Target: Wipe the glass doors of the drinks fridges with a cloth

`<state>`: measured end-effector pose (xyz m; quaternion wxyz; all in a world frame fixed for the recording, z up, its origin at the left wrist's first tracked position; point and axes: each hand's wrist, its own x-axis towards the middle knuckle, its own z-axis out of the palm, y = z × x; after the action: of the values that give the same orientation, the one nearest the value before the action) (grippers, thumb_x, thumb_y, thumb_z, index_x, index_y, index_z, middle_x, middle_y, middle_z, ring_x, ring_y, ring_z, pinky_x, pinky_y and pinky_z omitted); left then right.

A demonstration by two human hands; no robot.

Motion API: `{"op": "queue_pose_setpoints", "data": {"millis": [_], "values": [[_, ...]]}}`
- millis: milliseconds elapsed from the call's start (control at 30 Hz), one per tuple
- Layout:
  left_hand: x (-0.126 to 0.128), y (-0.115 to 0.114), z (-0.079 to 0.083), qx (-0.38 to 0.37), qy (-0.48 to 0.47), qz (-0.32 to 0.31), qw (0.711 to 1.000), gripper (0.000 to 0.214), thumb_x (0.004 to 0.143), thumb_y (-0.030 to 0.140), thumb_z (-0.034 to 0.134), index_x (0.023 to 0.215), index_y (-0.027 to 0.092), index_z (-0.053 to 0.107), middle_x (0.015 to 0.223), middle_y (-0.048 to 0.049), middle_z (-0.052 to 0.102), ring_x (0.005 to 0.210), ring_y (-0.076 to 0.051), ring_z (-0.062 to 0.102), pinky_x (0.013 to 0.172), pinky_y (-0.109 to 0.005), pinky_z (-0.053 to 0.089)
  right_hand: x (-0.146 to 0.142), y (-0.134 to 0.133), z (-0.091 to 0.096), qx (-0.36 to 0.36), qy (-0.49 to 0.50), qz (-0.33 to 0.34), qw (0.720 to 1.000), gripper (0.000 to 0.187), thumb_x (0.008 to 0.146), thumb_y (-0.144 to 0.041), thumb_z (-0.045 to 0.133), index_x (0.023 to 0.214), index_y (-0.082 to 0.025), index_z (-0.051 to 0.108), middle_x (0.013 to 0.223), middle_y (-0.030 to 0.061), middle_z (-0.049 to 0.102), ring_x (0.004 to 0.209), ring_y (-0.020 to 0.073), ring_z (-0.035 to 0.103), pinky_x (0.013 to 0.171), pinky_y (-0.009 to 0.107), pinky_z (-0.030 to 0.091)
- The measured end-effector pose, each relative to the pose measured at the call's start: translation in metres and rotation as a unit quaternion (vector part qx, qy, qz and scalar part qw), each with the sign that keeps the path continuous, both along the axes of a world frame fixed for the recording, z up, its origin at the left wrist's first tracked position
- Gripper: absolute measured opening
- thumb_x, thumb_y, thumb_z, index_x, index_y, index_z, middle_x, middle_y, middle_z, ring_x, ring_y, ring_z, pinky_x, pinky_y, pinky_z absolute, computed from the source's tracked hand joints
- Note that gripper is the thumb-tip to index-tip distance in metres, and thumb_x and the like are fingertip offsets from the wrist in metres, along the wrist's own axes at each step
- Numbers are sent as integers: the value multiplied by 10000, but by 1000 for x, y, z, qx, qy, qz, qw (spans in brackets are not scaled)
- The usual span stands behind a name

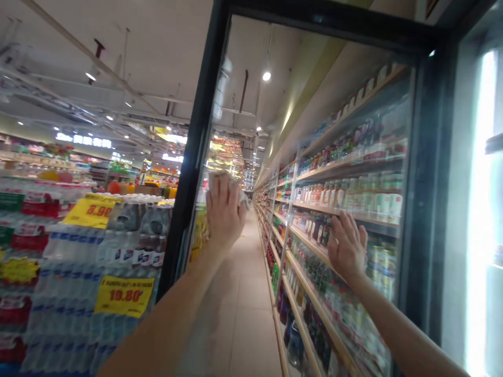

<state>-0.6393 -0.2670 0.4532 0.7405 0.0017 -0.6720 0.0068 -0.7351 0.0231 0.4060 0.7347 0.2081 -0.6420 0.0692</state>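
A glass door point(314, 104) with a black frame stands in front of me, tilted in view. My left hand point(226, 212) is laid over a crumpled white cloth point(244, 200) and presses it to the glass near the door's left frame. Only the cloth's edges show around the fingers. Farther right, my right hand point(348, 248) is raised with its fingers apart and holds nothing. It is at the glass, but I cannot tell if the palm touches it.
Shelves of bottled drinks point(346, 193) show in the glass on the right, beside a tiled aisle floor point(251, 293). Stacked packs of bottled water point(66, 283) with yellow price signs point(123, 296) stand at the left. A bright light strip point(483, 209) runs down the right edge.
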Motion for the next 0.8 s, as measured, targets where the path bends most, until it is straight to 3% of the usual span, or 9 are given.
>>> {"op": "queue_pose_setpoints", "data": {"millis": [167,233,333,400,467,567,633,700,800], "values": [[-1,27,-64,-249,-82,-32,964,462,862,349,437,1307,224,461,1435,-43,406,1384,-223,248,1137,-401,160,-5,1,-1,4,22,0,1000,530,850,-256,438,1375,-206,381,1387,131,462,1310,239,401,1081,436,254],[1,15,-71,-213,-81,-28,973,462,861,356,442,1305,231,462,1431,-48,412,1378,-224,265,1135,-412,159,-7,1,-1,6,24,-1,1000,535,853,-257,437,1381,-205,374,1386,132,463,1313,241,398,1080,436,255],[6,-16,-68,-55,-40,0,998,481,864,332,447,1323,186,438,1448,-117,371,1389,-267,233,1104,-461,212,-6,0,-1,4,24,-2,1000,535,854,-260,434,1382,-204,375,1390,130,459,1311,239,400,1080,432,255],[8,-20,-73,6,-19,9,1000,496,863,307,447,1333,152,421,1463,-151,332,1401,-286,188,1090,-481,229,-5,-1,-1,2,28,3,1000,526,852,-260,431,1373,-198,391,1387,131,462,1308,240,404,1080,434,255],[6,-3,-88,-28,-35,-2,999,486,864,301,442,1326,153,434,1464,-132,337,1410,-273,156,1105,-469,207,-5,-1,-1,-1,29,11,1000,511,853,-263,426,1358,-188,414,1380,137,469,1305,248,409,1077,443,259],[1,36,-118,-200,-100,-44,974,450,867,343,424,1292,209,487,1452,-36,378,1408,-222,177,1142,-407,140,-5,0,-1,-1,23,24,999,504,849,-274,429,1343,-176,438,1378,147,468,1298,266,415,1071,467,261],[0,44,-131,-262,-122,-64,955,442,865,375,418,1276,239,505,1445,3,390,1400,-199,205,1153,-383,109,-6,2,-1,2,15,32,999,504,845,-277,436,1338,-173,447,1382,150,462,1296,277,417,1068,482,261],[5,30,-133,-219,-106,-60,968,440,862,370,433,1275,236,502,1427,-19,419,1398,-195,212,1153,-391,102,-6,4,-1,3,14,37,999,500,844,-274,437,1333,-173,453,1380,150,464,1292,279,421,1065,487,263],[15,-7,-124,-62,-50,-20,997,484,851,309,477,1318,185,445,1429,-115,402,1406,-233,189,1131,-445,156,-4,4,0,1,15,35,999,496,844,-273,432,1332,-183,453,1379,142,468,1294,267,421,1068,474,266]]}}
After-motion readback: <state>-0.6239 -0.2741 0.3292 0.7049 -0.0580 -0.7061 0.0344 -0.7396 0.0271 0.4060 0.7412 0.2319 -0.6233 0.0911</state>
